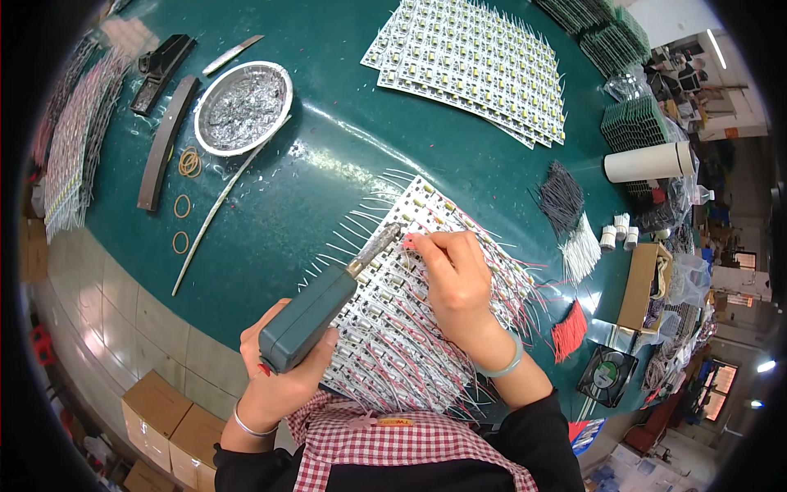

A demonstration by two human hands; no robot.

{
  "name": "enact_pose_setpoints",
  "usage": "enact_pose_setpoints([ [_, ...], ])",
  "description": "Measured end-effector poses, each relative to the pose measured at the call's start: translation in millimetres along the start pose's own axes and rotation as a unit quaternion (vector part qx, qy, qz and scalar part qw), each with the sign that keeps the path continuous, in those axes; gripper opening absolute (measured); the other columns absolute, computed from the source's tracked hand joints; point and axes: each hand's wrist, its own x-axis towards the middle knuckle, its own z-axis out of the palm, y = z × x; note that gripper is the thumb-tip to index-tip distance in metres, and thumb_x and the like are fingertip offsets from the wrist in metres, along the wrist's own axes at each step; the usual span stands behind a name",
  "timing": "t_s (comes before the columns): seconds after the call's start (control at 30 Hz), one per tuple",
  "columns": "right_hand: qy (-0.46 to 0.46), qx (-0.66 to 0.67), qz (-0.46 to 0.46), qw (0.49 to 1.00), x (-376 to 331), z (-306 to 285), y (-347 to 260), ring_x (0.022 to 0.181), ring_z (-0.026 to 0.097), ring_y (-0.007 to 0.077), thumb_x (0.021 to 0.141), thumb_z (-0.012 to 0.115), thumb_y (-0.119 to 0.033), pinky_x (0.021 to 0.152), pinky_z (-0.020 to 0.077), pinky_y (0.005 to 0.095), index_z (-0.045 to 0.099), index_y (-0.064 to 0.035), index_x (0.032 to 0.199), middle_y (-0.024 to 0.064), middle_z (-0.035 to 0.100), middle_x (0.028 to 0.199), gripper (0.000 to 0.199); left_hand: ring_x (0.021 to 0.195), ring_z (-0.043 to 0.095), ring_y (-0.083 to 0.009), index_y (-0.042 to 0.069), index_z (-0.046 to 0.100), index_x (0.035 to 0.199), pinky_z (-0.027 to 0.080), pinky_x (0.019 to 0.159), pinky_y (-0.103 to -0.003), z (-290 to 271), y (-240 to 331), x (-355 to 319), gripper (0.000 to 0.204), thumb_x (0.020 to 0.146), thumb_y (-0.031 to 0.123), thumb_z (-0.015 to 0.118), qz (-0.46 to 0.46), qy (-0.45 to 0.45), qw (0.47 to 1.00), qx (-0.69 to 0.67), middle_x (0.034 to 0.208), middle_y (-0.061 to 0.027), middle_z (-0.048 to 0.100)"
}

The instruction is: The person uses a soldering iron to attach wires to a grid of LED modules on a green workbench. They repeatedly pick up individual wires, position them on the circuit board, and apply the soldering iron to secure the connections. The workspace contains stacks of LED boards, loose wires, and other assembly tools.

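Observation:
My left hand (279, 394) is wrapped round the dark green body of a soldering gun (310, 316). Its metal tip (384, 244) points up and to the right, down at a panel of small circuit boards (361, 328). Just right of the tip, my right hand (461, 283) is closed in a pinch on a short red wire (409, 241), mostly hidden by the fingers. Thin white wires stick out from the panel's left edge. Many red and white wires lie across its lower and right parts.
Beyond lie stacked board panels (475, 70). At left stand a bowl of solder scraps (244, 111), a dark bar (167, 143) and rubber bands (189, 162). At right are black wires (561, 195), white wires (580, 250), red wires (569, 331), a white cylinder (648, 162) and a fan (607, 374).

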Motion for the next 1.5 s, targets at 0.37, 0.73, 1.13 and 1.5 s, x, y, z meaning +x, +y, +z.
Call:
enact_pose_setpoints([
  [0.37, -0.044, -0.005, 0.017, 0.999, 1.1, 0.1, -0.7, 0.084, 0.056, 0.0277, 0.068, 0.063, 0.008, 0.067, 0.0496, 0.0368, 0.063, 0.0032, 0.106, 0.0115, 0.057, 0.094, 0.038, 0.073, 0.063, -0.011, -0.007, 0.068, 0.098, 0.05, 0.065, -0.025, -1.7, -2.1, -0.4, 0.023, 0.078, 0.003, 0.076, -0.02, 0.035, 0.999, 0.009, 0.085, -0.009, 0.069],
  [0.73, 0.007, 0.004, 0.006, 1.0, -0.5, -0.2, 0.5, 0.078, 0.058, 0.0251, 0.067, 0.066, 0.01, 0.063, 0.0491, 0.035, 0.067, 0.0005, 0.103, 0.0094, 0.062, 0.089, 0.037, 0.071, 0.061, -0.0098, -0.006, 0.068, 0.096, 0.048, 0.062, -0.024, -1.0, 1.3, -2.1, 0.02, 0.078, 0.0, 0.074, -0.023, 0.009, 1.0, 0.004, 0.085, -0.0074, 0.067],
  [1.13, -0.003, 0.006, 0.013, 1.0, 0.8, -0.9, -0.5, 0.076, 0.058, 0.0245, 0.067, 0.068, 0.012, 0.062, 0.0481, 0.035, 0.068, 0.0002, 0.1, 0.0097, 0.061, 0.086, 0.035, 0.064, 0.058, -0.0107, -0.005, 0.066, 0.089, 0.044, 0.057, -0.025, 5.5, -7.7, -1.2, 0.015, 0.077, -0.002, 0.073, 0.004, -0.007, 1.0, 0.013, 0.078, -0.0077, 0.062],
  [1.5, -0.037, -0.009, -0.002, 0.999, -0.5, -1.4, 2.3, 0.082, 0.056, 0.025, 0.071, 0.066, 0.006, 0.061, 0.0502, 0.0338, 0.066, 0.003, 0.105, 0.0105, 0.059, 0.094, 0.034, 0.057, 0.049, -0.0096, -0.002, 0.06, 0.079, 0.039, 0.052, -0.026, 9.5, -9.2, -2.2, 0.015, 0.077, 0.001, 0.075, -0.002, 0.018, 0.999, 0.044, 0.068, -0.0056, 0.054],
])
